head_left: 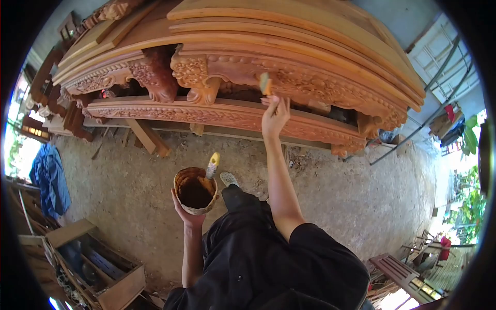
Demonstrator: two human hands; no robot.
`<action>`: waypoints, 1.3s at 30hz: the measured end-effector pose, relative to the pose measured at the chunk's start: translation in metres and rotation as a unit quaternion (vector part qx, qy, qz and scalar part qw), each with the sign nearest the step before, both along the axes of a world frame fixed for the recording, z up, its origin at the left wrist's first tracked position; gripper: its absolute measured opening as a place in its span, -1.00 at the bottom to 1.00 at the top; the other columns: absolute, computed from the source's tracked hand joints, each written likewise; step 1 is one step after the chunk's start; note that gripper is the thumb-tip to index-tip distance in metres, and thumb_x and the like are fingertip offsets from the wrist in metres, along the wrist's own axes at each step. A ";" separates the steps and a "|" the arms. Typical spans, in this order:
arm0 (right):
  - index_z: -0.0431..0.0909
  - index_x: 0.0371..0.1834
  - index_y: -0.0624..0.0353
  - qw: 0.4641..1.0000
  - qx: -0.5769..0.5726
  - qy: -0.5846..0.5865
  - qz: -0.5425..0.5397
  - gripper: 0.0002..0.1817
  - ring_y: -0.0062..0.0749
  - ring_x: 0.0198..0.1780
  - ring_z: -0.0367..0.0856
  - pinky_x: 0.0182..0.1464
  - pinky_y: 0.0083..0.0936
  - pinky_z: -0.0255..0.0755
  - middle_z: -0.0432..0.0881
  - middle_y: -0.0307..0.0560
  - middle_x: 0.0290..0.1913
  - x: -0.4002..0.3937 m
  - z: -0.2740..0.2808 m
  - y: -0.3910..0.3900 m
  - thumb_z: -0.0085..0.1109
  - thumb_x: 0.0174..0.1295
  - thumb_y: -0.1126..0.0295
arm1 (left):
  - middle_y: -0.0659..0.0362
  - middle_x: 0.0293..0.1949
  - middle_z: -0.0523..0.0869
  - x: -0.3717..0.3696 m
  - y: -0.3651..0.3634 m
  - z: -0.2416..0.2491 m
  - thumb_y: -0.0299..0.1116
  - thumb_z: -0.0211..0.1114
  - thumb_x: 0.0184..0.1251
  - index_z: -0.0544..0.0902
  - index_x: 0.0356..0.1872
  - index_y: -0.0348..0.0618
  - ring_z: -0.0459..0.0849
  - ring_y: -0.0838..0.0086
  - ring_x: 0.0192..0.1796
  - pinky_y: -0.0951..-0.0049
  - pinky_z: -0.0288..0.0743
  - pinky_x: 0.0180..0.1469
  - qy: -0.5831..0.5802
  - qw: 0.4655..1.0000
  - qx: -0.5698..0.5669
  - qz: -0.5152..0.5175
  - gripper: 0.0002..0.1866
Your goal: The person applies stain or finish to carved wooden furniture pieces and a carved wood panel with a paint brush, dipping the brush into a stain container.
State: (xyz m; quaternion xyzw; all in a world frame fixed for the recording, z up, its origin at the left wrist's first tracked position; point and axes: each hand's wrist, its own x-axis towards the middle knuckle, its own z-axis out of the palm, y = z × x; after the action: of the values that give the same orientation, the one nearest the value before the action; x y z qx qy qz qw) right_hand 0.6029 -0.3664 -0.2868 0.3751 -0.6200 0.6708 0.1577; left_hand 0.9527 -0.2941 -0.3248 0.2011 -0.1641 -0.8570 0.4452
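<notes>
Brown liquid fills the lower part of a small round pot [195, 190], which the left hand [187, 213] cups from below, fingers curled round its base at about 7 o'clock from picture centre. Leaning inside that pot is a second brush with a yellow handle [212, 165], its bristles sunk in the liquid. At 12 o'clock the right hand [274, 114] is raised on a straight arm, fingers pinched on a paintbrush [265, 83] whose head rests against the carved wooden panel [310, 82]. This carved piece lies stacked with other ornate wooden parts [155, 72] across the upper frame, with a long carved rail [217, 114] just beneath the hand marking the stack's near edge. Plain curved boards [289, 26] lie on top. Between the stack and the person's dark trousers, bare concrete floor [351, 186] spreads wide toward 3 o'clock. At 8 o'clock an open wooden crate [98, 263] holds dark tools, too dim to tell apart. A blue cloth [49, 178] hangs at 9 o'clock.
</notes>
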 end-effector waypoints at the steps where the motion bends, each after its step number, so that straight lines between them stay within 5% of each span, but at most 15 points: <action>1: 0.56 -0.31 0.35 0.998 -0.010 0.011 -0.057 -0.73 -0.37 -0.31 0.73 -0.23 -0.50 0.67 0.56 -0.01 -0.29 -0.005 -0.006 0.001 -0.03 0.54 0.42 | 0.01 0.33 0.52 0.001 0.000 -0.003 0.29 -0.11 0.49 0.41 0.41 -0.04 0.53 0.01 0.32 -0.33 0.45 0.24 0.000 1.000 -0.001 0.009 -0.28; 4: 0.58 -0.33 0.30 0.961 -0.067 -0.019 -0.266 -0.70 -0.39 -0.29 0.69 -0.23 -0.44 0.64 0.57 -0.04 -0.32 -0.032 0.009 0.026 -0.08 0.55 0.42 | 0.03 0.31 0.56 0.000 0.001 0.005 0.26 -0.14 0.52 0.45 0.37 -0.15 0.54 0.13 0.32 0.08 0.39 0.40 0.002 0.999 0.005 0.039 -0.27; 6: 0.58 -0.36 0.22 0.924 -0.111 -0.068 -0.359 -0.66 -0.32 -0.35 0.64 -0.24 -0.35 0.58 0.57 -0.08 -0.42 -0.053 0.016 0.032 -0.10 0.57 0.36 | 0.02 0.31 0.56 0.000 0.000 0.009 0.26 -0.15 0.52 0.45 0.37 -0.15 0.54 0.13 0.32 0.06 0.39 0.40 0.015 0.998 0.018 0.052 -0.27; 10: 0.61 -0.41 0.21 0.977 -0.069 0.034 -0.201 -0.62 -0.26 -0.37 0.60 -0.27 -0.27 0.48 0.59 -0.14 -0.46 -0.007 -0.003 -0.032 -0.07 0.57 0.31 | 0.00 0.30 0.56 -0.001 -0.009 -0.009 0.31 -0.15 0.50 0.44 0.39 -0.08 0.53 0.04 0.32 -0.22 0.43 0.30 0.007 0.995 0.048 0.089 -0.25; 14: 0.64 -0.37 0.26 0.995 0.044 0.058 0.066 -0.76 -0.18 -0.30 0.62 -0.24 -0.31 0.49 0.63 -0.02 -0.46 0.090 -0.005 -0.105 0.03 0.46 0.46 | 0.01 0.30 0.58 -0.006 -0.024 0.003 0.28 -0.16 0.53 0.47 0.37 -0.18 0.54 0.13 0.33 0.04 0.37 0.41 0.081 0.993 0.042 0.075 -0.25; 19: 0.63 -0.35 0.31 0.990 -0.016 0.137 -0.004 -0.74 -0.18 -0.27 0.61 -0.31 -0.28 0.51 0.63 -0.04 -0.43 0.095 0.006 -0.115 0.00 0.48 0.48 | 0.04 0.33 0.54 0.002 -0.046 0.010 0.31 -0.14 0.49 0.44 0.40 -0.08 0.52 0.08 0.33 -0.08 0.35 0.40 0.059 0.990 0.045 0.120 -0.25; 21: 0.62 -0.33 0.31 0.998 -0.040 0.054 -0.011 -0.75 -0.23 -0.31 0.60 -0.38 -0.30 0.50 0.63 -0.04 -0.42 0.084 0.001 -0.116 -0.01 0.49 0.50 | 0.03 0.34 0.53 0.002 -0.056 0.009 0.32 -0.14 0.49 0.43 0.41 -0.06 0.51 0.06 0.34 -0.15 0.35 0.38 0.054 0.986 0.049 0.148 -0.25; 25: 0.61 -0.27 0.32 0.974 0.065 0.176 0.125 -0.80 -0.30 -0.40 0.57 -0.46 -0.42 0.43 0.62 -0.08 -0.49 0.086 0.011 -0.125 0.02 0.49 0.49 | 0.00 0.37 0.50 0.002 -0.078 0.008 0.34 -0.15 0.48 0.42 0.42 -0.01 0.48 -0.02 0.35 -0.34 0.34 0.31 0.043 0.986 0.042 0.158 -0.25; 27: 0.56 -0.34 0.31 0.971 -0.003 0.201 0.134 -0.77 -0.38 -0.41 0.58 -0.49 -0.46 0.41 0.61 -0.10 -0.48 0.067 0.017 -0.132 0.03 0.50 0.47 | 0.00 0.36 0.50 0.000 -0.090 0.008 0.34 -0.16 0.47 0.42 0.42 -0.01 0.48 -0.05 0.35 -0.44 0.35 0.25 0.039 0.984 0.044 0.169 -0.24; 29: 0.49 -0.42 0.30 0.969 -0.127 -0.147 0.150 -0.74 -0.47 -0.43 0.54 -0.43 -0.46 0.41 0.56 -0.12 -0.48 0.065 0.044 -0.126 0.04 0.50 0.47 | 0.00 0.36 0.50 0.000 -0.100 0.006 0.34 -0.16 0.48 0.42 0.42 -0.02 0.49 -0.05 0.34 -0.47 0.36 0.22 0.064 0.976 0.089 0.187 -0.24; 30: 0.49 -0.42 0.30 0.970 -0.120 -0.146 0.155 -0.74 -0.47 -0.43 0.54 -0.43 -0.46 0.41 0.56 -0.12 -0.48 0.059 0.049 -0.127 0.04 0.50 0.47 | -0.01 0.35 0.51 -0.002 -0.107 0.011 0.32 -0.16 0.49 0.42 0.41 -0.02 0.50 -0.05 0.33 -0.50 0.38 0.18 0.144 0.953 0.165 0.210 -0.26; 33: 0.50 -0.43 0.22 0.989 -0.089 -0.056 0.107 -0.78 -0.52 -0.36 0.57 -0.38 -0.49 0.46 0.62 -0.14 -0.43 0.046 0.051 -0.140 0.12 0.43 0.46 | -0.02 0.35 0.51 -0.011 -0.120 0.010 0.30 -0.16 0.50 0.43 0.41 -0.03 0.50 -0.05 0.32 -0.49 0.38 0.18 0.082 0.977 0.065 0.188 -0.27; 34: 0.50 -0.43 0.23 0.990 -0.029 0.018 0.140 -0.80 -0.49 -0.34 0.58 -0.34 -0.50 0.46 0.63 -0.11 -0.41 0.043 0.044 -0.144 0.15 0.42 0.48 | -0.01 0.35 0.53 -0.012 -0.123 0.013 0.30 -0.15 0.51 0.43 0.41 -0.14 0.50 0.09 0.36 -0.03 0.30 0.44 0.131 0.981 0.017 0.143 -0.23; 35: 0.50 -0.42 0.24 0.981 0.030 0.092 0.171 -0.81 -0.47 -0.33 0.59 -0.30 -0.51 0.47 0.63 -0.08 -0.38 0.040 0.039 -0.147 0.17 0.40 0.49 | -0.01 0.35 0.53 -0.015 -0.127 0.013 0.30 -0.15 0.51 0.43 0.41 -0.14 0.50 0.09 0.36 -0.03 0.30 0.44 0.131 0.981 0.018 0.145 -0.23; 39: 0.51 -0.40 0.25 0.976 -0.136 0.043 0.166 -0.74 -0.38 -0.35 0.59 -0.33 -0.47 0.48 0.54 -0.09 -0.41 0.048 0.059 -0.141 0.40 0.27 0.37 | -0.02 0.35 0.52 -0.024 -0.138 0.015 0.31 -0.15 0.50 0.42 0.41 -0.17 0.50 0.09 0.36 -0.04 0.30 0.44 0.129 0.980 0.028 0.148 -0.22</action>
State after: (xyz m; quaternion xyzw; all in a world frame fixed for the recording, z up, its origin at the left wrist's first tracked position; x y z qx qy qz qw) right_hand 0.6505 -0.5070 -0.2275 0.4757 -0.4446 0.7493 0.1204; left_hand 0.9291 -0.4324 -0.3095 0.1235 -0.0499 -0.8044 0.5790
